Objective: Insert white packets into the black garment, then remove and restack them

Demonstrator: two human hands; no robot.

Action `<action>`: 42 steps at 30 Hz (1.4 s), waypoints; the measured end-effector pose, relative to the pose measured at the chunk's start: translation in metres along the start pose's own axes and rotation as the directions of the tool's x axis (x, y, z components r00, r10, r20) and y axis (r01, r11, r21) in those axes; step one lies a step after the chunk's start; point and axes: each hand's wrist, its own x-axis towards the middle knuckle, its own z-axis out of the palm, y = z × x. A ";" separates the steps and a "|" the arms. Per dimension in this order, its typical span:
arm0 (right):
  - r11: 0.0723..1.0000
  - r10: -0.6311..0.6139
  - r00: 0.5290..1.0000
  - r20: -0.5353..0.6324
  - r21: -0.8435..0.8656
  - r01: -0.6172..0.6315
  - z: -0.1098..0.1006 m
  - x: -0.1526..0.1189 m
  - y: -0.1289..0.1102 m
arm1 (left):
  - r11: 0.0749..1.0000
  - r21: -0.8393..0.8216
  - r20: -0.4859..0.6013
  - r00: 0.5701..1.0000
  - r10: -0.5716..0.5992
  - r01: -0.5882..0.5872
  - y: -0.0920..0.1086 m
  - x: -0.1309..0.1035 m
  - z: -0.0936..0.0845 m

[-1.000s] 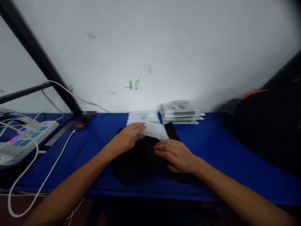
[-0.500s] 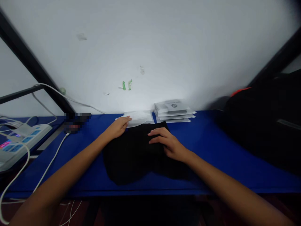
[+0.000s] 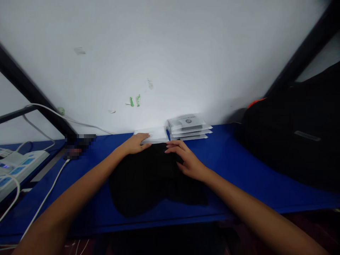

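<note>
A black folded cloth (image 3: 143,184), perhaps a garment, lies spread on the blue table in front of me. At its far left edge my left hand (image 3: 134,144) rests with thumb and fingers apart, its fingertips on flat white plastic bags (image 3: 158,134). My right hand (image 3: 189,161) lies over the cloth's far right part, fingers loosely stretched and spread. Just beyond that hand is a stack of packed plastic pouches (image 3: 187,122) with a dark round mark on top. The cloth's folds are too dark to make out.
A large black bag (image 3: 287,148) takes up the table's right side. On the left are a white power strip (image 3: 23,170), a white cable (image 3: 53,187) and a blurred-out dark object (image 3: 79,145). A white wall (image 3: 186,71) rises behind the blue table (image 3: 225,177).
The view has shifted slightly. My left thumb has spread away from the fingers, and the white bags lie flatter under that hand. My right hand has moved closer to the cloth's far edge.
</note>
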 end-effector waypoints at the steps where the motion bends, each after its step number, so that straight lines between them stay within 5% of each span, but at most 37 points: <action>1: 1.000 0.010 1.000 -0.011 -0.002 -0.010 0.000 0.000 0.000 | 0.991 -0.134 -0.049 0.999 0.020 -0.027 0.015 -0.004 0.000; 3: 1.000 0.018 1.000 -0.021 0.008 -0.017 0.001 0.000 0.000 | 0.879 -0.438 -0.092 0.982 0.163 -0.187 0.049 -0.014 0.000; 5: 0.999 0.030 0.999 -0.020 0.043 -0.029 0.002 0.000 -0.001 | 0.781 -0.552 -0.091 0.952 0.291 -0.291 0.082 -0.025 0.003; 8: 0.993 0.068 0.997 -0.020 0.100 -0.066 0.000 0.000 -0.002 | 0.786 -0.567 -0.113 0.969 0.219 -0.244 0.108 -0.039 0.005; 16: 0.992 0.116 0.993 0.018 0.039 -0.117 -0.020 0.003 0.008 | 0.650 -0.753 -0.191 0.980 -0.064 -0.104 0.058 -0.066 -0.008; 25: 1.000 0.003 0.998 0.059 0.005 -0.003 -0.009 0.005 -0.007 | 0.844 -0.509 -0.146 0.983 0.109 -0.169 0.115 -0.073 0.022; 29: 0.999 0.039 0.998 0.055 0.010 -0.040 -0.017 0.004 -0.002 | 0.804 -0.559 -0.210 0.973 0.098 -0.202 0.098 -0.078 0.007; 35: 0.982 0.182 0.968 0.171 0.027 -0.189 -0.042 0.000 0.023 | 0.815 -0.555 -0.022 0.982 0.186 -0.167 0.051 -0.085 -0.028; 42: 0.974 0.223 0.921 0.319 -0.041 -0.221 -0.039 -0.003 0.033 | 0.957 -0.286 -0.010 0.999 0.038 -0.040 0.061 -0.077 -0.002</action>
